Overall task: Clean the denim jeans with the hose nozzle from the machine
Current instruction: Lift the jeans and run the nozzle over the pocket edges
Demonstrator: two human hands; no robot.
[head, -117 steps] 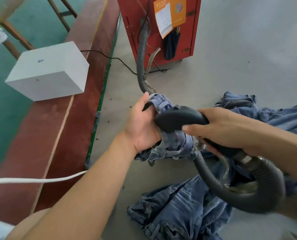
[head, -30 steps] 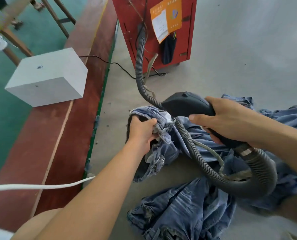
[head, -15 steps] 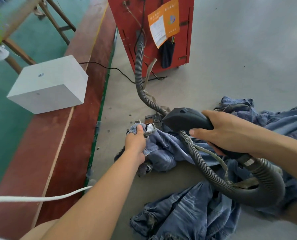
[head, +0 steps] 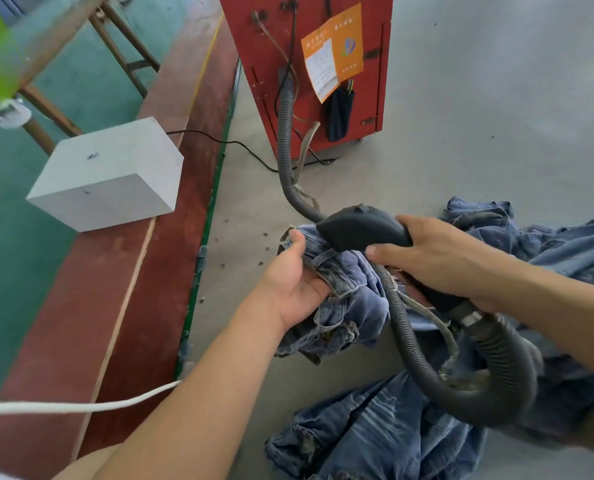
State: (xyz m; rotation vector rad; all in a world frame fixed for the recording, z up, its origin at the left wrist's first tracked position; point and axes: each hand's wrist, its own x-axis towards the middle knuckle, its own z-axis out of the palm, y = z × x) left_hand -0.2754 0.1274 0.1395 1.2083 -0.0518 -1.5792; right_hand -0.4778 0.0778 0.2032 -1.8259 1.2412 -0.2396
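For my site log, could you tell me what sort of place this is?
Probably a garment finishing workshop: a red machine with a ribbed hose, denim jeans heaped on a bare concrete floor.

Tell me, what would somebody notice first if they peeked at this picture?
Right in the middle, the right hand grips a black hose nozzle pressed against bunched blue denim jeans, which the left hand holds up. Behind them stands a big red machine with an orange paper stuck on it, and the ribbed black hose snakes down from it. A grey box sits off to the left.
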